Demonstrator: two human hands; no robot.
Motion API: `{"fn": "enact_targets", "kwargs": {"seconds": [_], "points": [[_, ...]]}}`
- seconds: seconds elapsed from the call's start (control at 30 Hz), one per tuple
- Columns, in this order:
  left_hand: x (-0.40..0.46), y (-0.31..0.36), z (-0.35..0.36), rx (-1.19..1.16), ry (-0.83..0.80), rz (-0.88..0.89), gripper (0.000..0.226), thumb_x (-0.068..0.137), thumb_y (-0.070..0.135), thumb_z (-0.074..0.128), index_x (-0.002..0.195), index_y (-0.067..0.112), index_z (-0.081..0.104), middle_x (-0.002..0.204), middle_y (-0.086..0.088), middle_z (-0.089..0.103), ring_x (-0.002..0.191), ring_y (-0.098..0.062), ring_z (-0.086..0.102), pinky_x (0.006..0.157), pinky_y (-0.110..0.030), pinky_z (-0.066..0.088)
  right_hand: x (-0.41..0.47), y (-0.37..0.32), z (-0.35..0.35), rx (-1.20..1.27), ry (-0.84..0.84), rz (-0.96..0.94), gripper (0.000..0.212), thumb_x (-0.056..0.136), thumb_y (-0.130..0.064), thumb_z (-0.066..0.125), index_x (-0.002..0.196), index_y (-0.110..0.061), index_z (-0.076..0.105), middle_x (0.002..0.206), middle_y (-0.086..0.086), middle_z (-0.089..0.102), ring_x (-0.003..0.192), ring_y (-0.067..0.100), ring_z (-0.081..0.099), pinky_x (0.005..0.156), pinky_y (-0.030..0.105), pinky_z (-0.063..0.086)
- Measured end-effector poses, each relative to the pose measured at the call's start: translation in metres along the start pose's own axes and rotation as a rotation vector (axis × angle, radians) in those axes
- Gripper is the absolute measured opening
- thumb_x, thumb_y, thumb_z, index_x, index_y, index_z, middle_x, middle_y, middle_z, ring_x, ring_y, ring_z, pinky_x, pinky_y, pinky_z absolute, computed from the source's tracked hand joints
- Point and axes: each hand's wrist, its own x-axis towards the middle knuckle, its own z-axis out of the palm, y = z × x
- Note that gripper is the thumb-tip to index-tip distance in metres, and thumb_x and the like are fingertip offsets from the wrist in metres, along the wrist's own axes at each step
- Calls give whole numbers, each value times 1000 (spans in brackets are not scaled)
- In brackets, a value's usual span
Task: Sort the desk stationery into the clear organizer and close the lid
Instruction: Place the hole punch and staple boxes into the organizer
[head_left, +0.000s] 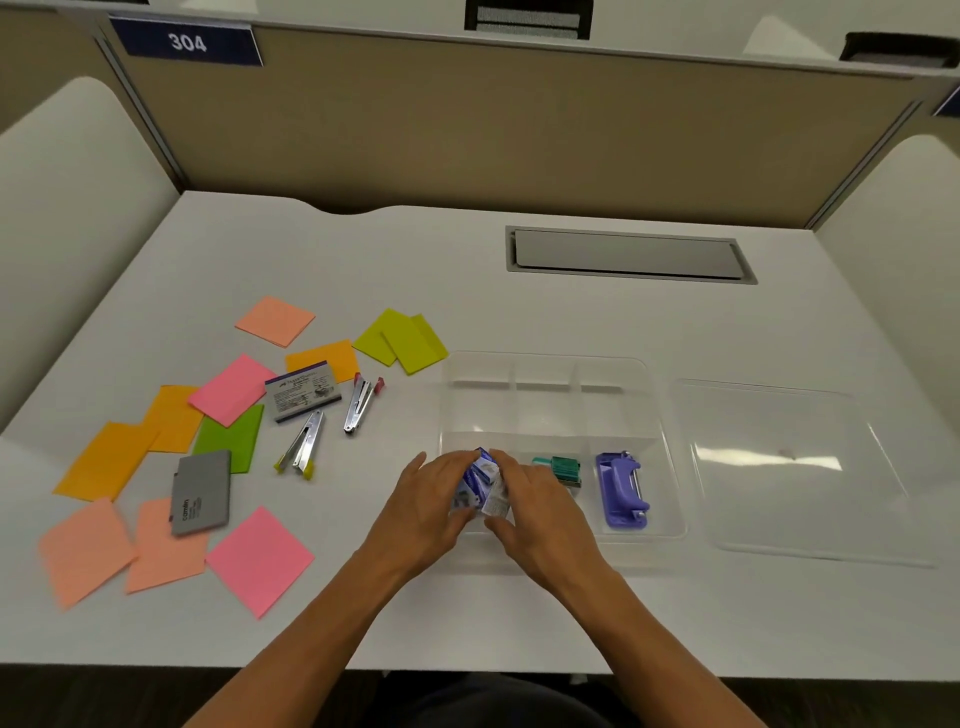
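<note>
The clear organizer (550, 371) sits right of centre on the white desk. Over its front left compartment my left hand (426, 499) and my right hand (535, 504) together hold small blue-and-white staple boxes (480, 480). A green stapler (558, 467) lies in the front middle compartment, a purple hole punch (621, 491) in the front right one. The clear lid (784, 467) lies flat to the organizer's right. On the desk to the left are another staple box (303, 389), a pink-tipped stapler (361, 402), a yellow-tipped stapler (301, 444) and a grey case (201, 491).
Several sticky note pads in orange, pink, green, yellow and peach are scattered over the left half, such as a pink pad (260, 558). A grey cable hatch (628, 254) is set into the desk at the back. Partition walls enclose the desk.
</note>
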Motion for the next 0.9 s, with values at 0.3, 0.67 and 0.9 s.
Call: {"fn": "enact_targets", "kwargs": {"seconds": [0.3, 0.67, 0.9], "points": [[-5, -9, 8, -121, 32, 5, 68, 91, 35, 59, 147, 16, 27, 154, -5, 31, 142, -19, 28, 119, -25, 15, 1, 0, 4, 61, 29, -36, 72, 89, -52, 59, 149, -28, 28, 149, 1, 43, 133, 21, 44, 109, 34, 35], [-16, -33, -7, -31, 339, 132, 56, 87, 37, 64, 136, 17, 47, 143, -3, 47, 143, -16, 22, 111, -27, 20, 20, -27, 1, 82, -3, -119, 71, 93, -53, 52, 152, -36, 17, 159, -4, 26, 145, 21, 27, 115, 42, 27], [-26, -61, -27, -46, 402, 28, 55, 87, 31, 66, 137, 20, 46, 146, 0, 42, 144, -18, 21, 115, -32, 22, 43, -66, 3, 31, 43, -275, 71, 94, -44, 57, 152, -34, 17, 158, -3, 28, 143, 20, 28, 113, 38, 30]]}}
